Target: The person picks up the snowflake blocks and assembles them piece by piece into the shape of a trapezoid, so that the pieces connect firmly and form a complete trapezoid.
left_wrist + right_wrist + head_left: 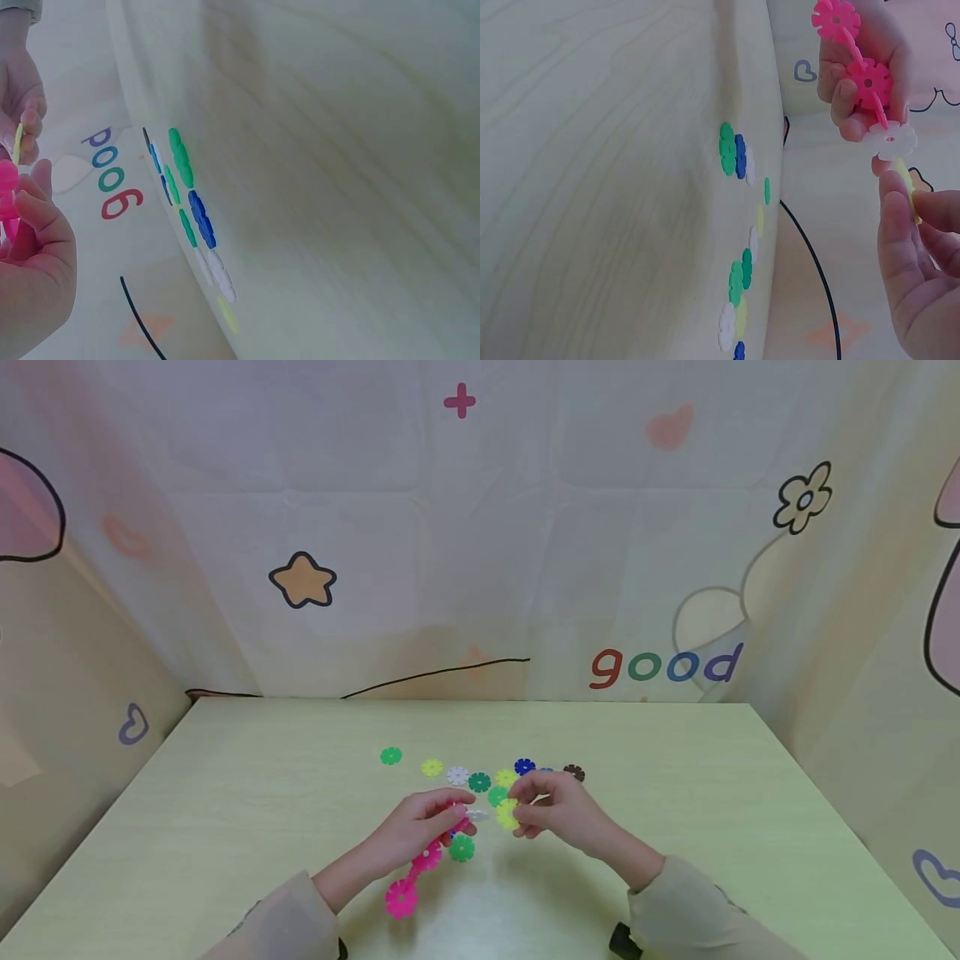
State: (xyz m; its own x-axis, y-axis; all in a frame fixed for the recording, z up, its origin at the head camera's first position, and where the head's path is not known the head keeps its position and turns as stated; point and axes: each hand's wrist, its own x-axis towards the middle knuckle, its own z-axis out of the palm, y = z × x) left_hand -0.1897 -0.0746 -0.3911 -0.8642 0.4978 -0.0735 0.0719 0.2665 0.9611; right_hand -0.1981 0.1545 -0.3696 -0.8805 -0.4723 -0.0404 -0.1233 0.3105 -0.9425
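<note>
My left hand [420, 827] grips a chain of pink snowflake discs [401, 899], which hangs down toward the near side of the table. At the chain's upper end a white snowflake disc [891, 141] sticks out past the fingertips. My right hand [562, 810] pinches a yellow snowflake disc [506, 814] between thumb and fingers. In the right wrist view the yellow disc's edge meets or overlaps the white one; a narrow gap appears between them in the head view, so I cannot tell whether they touch. Both hands are raised above the table.
Loose snowflake discs lie on the pale table [262, 793] beyond and below the hands: a green one [391, 756] at the far left, a dark blue one [524, 767], a brown one [574, 772] and several others. A printed curtain [375, 527] stands behind the table.
</note>
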